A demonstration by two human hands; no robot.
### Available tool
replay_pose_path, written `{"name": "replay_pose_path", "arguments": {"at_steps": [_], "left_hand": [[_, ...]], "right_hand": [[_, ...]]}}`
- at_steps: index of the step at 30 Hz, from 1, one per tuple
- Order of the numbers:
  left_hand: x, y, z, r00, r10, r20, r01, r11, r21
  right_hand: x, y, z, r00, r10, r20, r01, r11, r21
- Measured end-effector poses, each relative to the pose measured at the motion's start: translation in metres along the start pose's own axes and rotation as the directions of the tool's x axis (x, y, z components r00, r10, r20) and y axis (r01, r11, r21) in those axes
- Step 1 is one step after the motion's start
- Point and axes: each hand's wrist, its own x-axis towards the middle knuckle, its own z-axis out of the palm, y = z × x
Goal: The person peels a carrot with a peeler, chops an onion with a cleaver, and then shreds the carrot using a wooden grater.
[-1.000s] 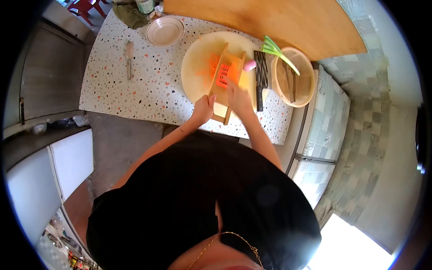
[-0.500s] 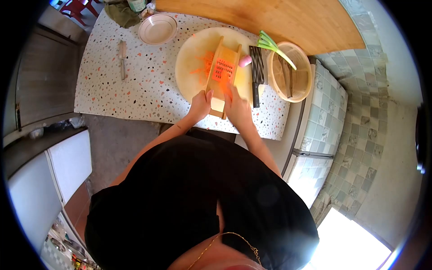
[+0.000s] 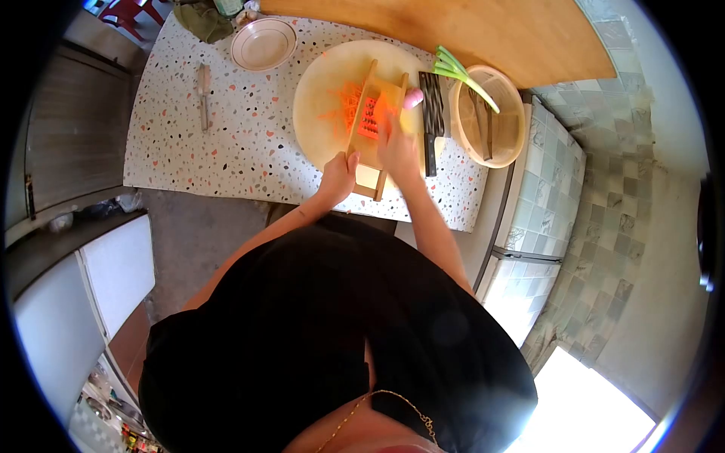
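While our left hand (image 3: 338, 175) grips the left rail of the wooden grater (image 3: 368, 157) near its lower end, our right hand (image 3: 400, 151) is over the grating plate. The left fingers are clamped on this rail. The right fingers are closed around an orange vegetable piece (image 3: 384, 107), which is blurred, so we cannot tell its exact shape. The grater lies slantwise on the round board (image 3: 313, 124), and orange shreds (image 3: 348, 102) lie at its left side. Just beside its right rail we see a pink piece (image 3: 413, 97), and next to this a black-handled knife (image 3: 430, 113) at the board's right edge. Farther right on the tabletop (image 3: 166, 143) stands a basket (image 3: 515, 124), with a green onion (image 3: 472, 81) across its rim.
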Motion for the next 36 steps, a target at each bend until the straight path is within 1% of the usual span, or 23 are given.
{"name": "replay_pose_path", "arguments": {"at_steps": [1,3,4,6,7,8,9,12,14,15,16,17,18,19,21,23,24,26,29,31,33,34,36], "left_hand": [[-0.003,0.003,0.0,1.0,-0.001,0.005,0.001,1.0,0.004],[-0.004,0.008,-0.002,0.991,-0.116,0.063,0.12,0.99,-0.069],[-0.002,0.011,-0.004,0.992,-0.108,0.062,0.112,0.991,-0.068],[-0.002,0.014,-0.006,0.997,-0.068,0.022,0.069,0.997,-0.045],[-0.001,0.013,-0.005,0.998,-0.066,0.021,0.067,0.996,-0.054],[0.002,0.009,-0.004,0.999,-0.037,0.003,0.037,0.998,-0.049],[0.003,0.004,-0.001,1.0,-0.011,-0.01,0.01,0.999,-0.038],[-0.003,0.004,0.003,0.999,-0.032,0.012,0.033,0.999,-0.016],[-0.007,0.006,0.004,0.999,-0.039,0.024,0.039,0.999,-0.001],[-0.01,0.004,0.005,0.999,-0.037,0.001,0.037,0.999,-0.014],[-0.006,0.006,0.003,0.999,-0.023,-0.029,0.023,0.999,-0.029],[-0.002,0.008,0.001,0.999,-0.016,-0.03,0.015,0.999,-0.033],[-0.003,0.014,-0.003,0.999,-0.03,-0.018,0.03,0.999,-0.022],[-0.003,0.019,-0.007,0.999,-0.043,-0.011,0.043,0.999,-0.011],[0.003,0.019,-0.009,0.996,-0.09,0.02,0.091,0.994,-0.065],[-0.001,0.006,0.001,0.999,-0.029,0.015,0.029,0.999,-0.019],[-0.001,0.013,-0.002,1.0,-0.004,-0.028,0.006,0.996,0.084],[-0.006,0.01,0.003,1.0,-0.026,-0.002,0.026,0.999,0.025],[-0.006,0.011,-0.004,0.998,-0.066,0.02,0.067,0.995,-0.067],[-0.002,0.009,-0.005,0.998,-0.061,0.025,0.061,0.998,0.014],[0.001,0.006,-0.002,0.999,-0.05,0.002,0.05,0.998,-0.033],[0.001,0.005,-0.001,1.0,-0.019,0.0,0.019,0.999,-0.036],[-0.006,0.008,-0.002,1.0,0.014,-0.024,-0.014,0.999,-0.028]], "right_hand": [[0.024,0.01,0.008,0.999,-0.011,-0.053,0.012,1.0,0.02],[0.026,0.014,0.001,0.997,-0.049,-0.058,0.051,0.998,0.035],[0.029,0.013,-0.003,0.994,-0.088,-0.069,0.091,0.995,0.044],[-0.032,0.01,-0.012,0.991,-0.127,-0.044,0.13,0.99,0.049],[-0.064,-0.016,-0.036,0.982,0.094,0.166,-0.096,0.995,0.005],[-0.089,-0.02,-0.036,0.99,0.025,0.138,-0.029,0.999,0.024],[-0.096,-0.011,-0.024,0.988,-0.152,-0.018,0.153,0.986,0.062],[-0.016,0.001,-0.006,1.0,-0.007,-0.009,0.006,0.991,-0.132],[0.045,0.015,0.009,0.994,-0.031,-0.107,0.016,0.99,-0.139],[0.041,0.019,0.008,0.994,-0.034,-0.107,0.019,0.991,-0.133],[0.038,0.018,0.004,0.996,-0.064,-0.068,0.062,0.998,-0.033],[0.027,0.02,-0.001,0.995,-0.092,-0.026,0.093,0.994,0.059],[-0.009,0.011,-0.009,0.999,-0.036,0.038,0.035,0.999,0.034],[-0.044,0.003,-0.016,0.996,-0.046,0.071,0.047,0.999,-0.004],[-0.088,-0.008,-0.02,0.99,-0.142,-0.004,0.142,0.989,0.03],[-0.054,-0.002,-0.009,0.999,-0.03,0.026,0.033,0.994,-0.105],[-0.02,-0.001,-0.004,1.0,-0.028,-0.008,0.026,0.99,-0.135],[0.05,0.012,0.013,0.997,0.073,-0.038,-0.079,0.977,-0.198],[0.055,0.021,0.006,1.0,0.003,-0.019,-0.006,0.991,-0.134],[-0.014,0.007,-0.01,0.997,-0.073,0.011,0.073,0.995,-0.067],[-0.078,-0.008,-0.018,0.997,-0.072,0.034,0.075,0.993,-0.095],[-0.068,-0.008,-0.016,0.996,-0.079,0.034,0.082,0.992,-0.093],[-0.041,-0.005,-0.011,0.996,0.041,0.079,-0.03,0.99,-0.139]]}}
